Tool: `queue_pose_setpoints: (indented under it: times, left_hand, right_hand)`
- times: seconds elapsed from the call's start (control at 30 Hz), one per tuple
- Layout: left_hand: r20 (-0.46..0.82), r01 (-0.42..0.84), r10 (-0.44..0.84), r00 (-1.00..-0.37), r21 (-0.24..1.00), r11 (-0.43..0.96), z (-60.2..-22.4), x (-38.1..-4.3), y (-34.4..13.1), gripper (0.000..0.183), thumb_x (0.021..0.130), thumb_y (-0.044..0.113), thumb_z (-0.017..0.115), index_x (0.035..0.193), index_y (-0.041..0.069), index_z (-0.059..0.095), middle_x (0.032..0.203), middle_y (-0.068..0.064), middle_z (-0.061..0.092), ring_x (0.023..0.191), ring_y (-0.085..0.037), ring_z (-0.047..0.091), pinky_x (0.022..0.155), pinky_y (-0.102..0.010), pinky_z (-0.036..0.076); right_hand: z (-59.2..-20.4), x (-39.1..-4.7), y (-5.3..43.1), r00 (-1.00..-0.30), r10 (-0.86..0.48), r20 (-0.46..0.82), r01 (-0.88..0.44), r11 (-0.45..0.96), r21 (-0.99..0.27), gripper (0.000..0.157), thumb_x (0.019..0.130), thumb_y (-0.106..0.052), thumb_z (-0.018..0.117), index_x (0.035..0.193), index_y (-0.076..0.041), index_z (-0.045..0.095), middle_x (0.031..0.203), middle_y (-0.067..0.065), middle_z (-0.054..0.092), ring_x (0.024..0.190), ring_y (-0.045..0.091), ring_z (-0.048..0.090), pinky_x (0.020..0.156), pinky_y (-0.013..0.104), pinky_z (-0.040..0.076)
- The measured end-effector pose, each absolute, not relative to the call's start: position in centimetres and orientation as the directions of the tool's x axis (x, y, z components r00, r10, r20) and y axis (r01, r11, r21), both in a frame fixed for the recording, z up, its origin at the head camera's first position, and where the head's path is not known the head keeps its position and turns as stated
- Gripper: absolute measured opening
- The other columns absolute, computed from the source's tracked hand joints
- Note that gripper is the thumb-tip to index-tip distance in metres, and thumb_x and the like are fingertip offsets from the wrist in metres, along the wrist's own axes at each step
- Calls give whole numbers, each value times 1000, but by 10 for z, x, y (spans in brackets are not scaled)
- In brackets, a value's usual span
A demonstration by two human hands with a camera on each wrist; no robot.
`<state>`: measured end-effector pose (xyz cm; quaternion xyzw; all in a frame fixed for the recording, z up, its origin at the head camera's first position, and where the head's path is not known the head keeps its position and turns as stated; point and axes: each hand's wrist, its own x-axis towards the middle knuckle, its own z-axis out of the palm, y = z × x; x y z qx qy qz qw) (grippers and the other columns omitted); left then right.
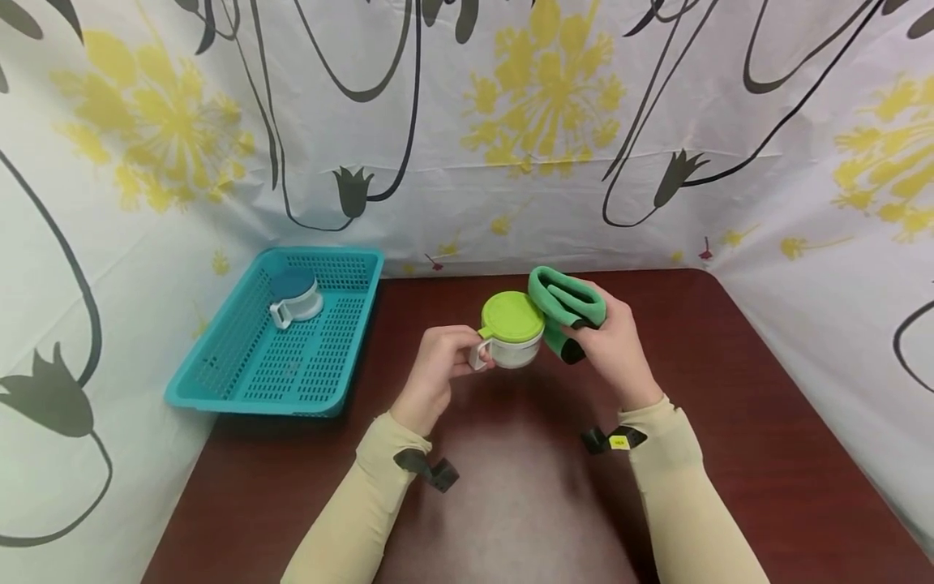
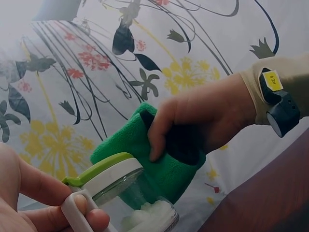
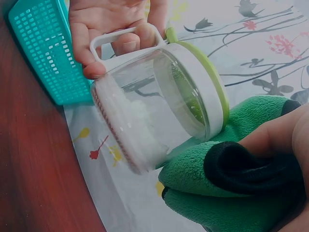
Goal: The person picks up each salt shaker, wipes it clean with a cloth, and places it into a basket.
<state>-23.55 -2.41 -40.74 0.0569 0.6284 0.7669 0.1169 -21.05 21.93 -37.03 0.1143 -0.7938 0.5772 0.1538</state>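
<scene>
My left hand holds a see-through seasoning jar by its white handle, fingers hooked through the loop. A lime green lid sits closed on its white collar. White stuff clings near the jar's bottom. The jar is raised over the table and tilted. My right hand grips a folded green cloth with black trim. The cloth lies against the jar's side, away from the handle. In the right wrist view the thumb presses on the folds, while part of the jar's wall is covered by cloth.
At the left of the dark red table stands a turquoise plastic basket. Inside it is another jar with a blue lid and white handle. A white flower-patterned sheet hangs behind the table and along its sides.
</scene>
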Motion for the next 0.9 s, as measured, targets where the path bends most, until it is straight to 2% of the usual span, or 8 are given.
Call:
queue_pose_setpoints:
  times: [0.17, 0.33, 0.47, 0.5, 0.57, 0.8, 0.9]
  left_hand:
    - [-63, -109, 245, -968, 978, -180, -405, -236, -24, 20, 87, 8, 57, 81, -5, 70, 72, -14, 66, 72, -36, 67, 75, -41, 59]
    - [-61, -108, 245, -968, 977, -185, -402, -237, -25, 20, 88, 8, 57, 81, -5, 70, 73, -15, 66, 70, -32, 67, 74, -40, 59]
    - [-41, -90, 248, -968, 978, -190, -398, -238, -28, 21, 89, 9, 56, 80, -5, 69, 74, -17, 66, 75, -40, 66, 78, -45, 58]
    - [-37, -86, 250, -968, 978, -188, -398, -238, -28, 21, 89, 9, 56, 81, -5, 69, 74, -17, 66, 76, -41, 66, 78, -46, 58]
    - [-29, -77, 255, -967, 981, -178, -397, -238, -28, 21, 89, 9, 56, 81, -6, 69, 74, -17, 66, 77, -44, 65, 79, -47, 58]
    - [-30, -72, 271, -962, 986, -148, -397, -235, -29, 24, 90, 11, 56, 85, -9, 69, 78, -19, 67, 82, -46, 66, 80, -45, 58]
    - [-54, -94, 271, -961, 986, -137, -399, -234, -31, 23, 89, 11, 57, 85, -8, 69, 78, -18, 67, 85, -49, 65, 81, -46, 57]
  right_hand:
    - [-377, -211, 218, -925, 7, 381, -358, 326, -875, 58, 85, 6, 72, 138, -14, 62, 133, 3, 64, 121, 15, 58, 100, 33, 48]
    - [-391, -213, 217, -947, 20, 322, -288, 394, -873, 59, 83, 6, 70, 137, -18, 62, 131, -1, 65, 117, 14, 59, 97, 37, 48]
    - [-398, -212, 216, -963, 24, 267, -230, 439, -869, 60, 81, 7, 69, 136, -15, 63, 125, 4, 67, 106, 18, 60, 89, 41, 49]
    - [-396, -210, 215, -965, 24, 260, -222, 446, -867, 58, 81, 7, 69, 136, -11, 62, 123, 7, 67, 103, 20, 60, 87, 41, 50]
    - [-400, -212, 217, -964, 21, 265, -227, 455, -861, 59, 80, 7, 70, 136, -11, 62, 122, 9, 67, 102, 21, 59, 85, 40, 50]
    - [-432, -229, 231, -961, 7, 276, -244, 449, -860, 62, 82, 4, 71, 135, -26, 63, 123, -1, 67, 104, 17, 60, 87, 39, 50]
    - [-440, -232, 233, -962, -5, 273, -247, 443, -862, 62, 82, 3, 72, 134, -29, 63, 123, -3, 67, 105, 17, 60, 87, 39, 51]
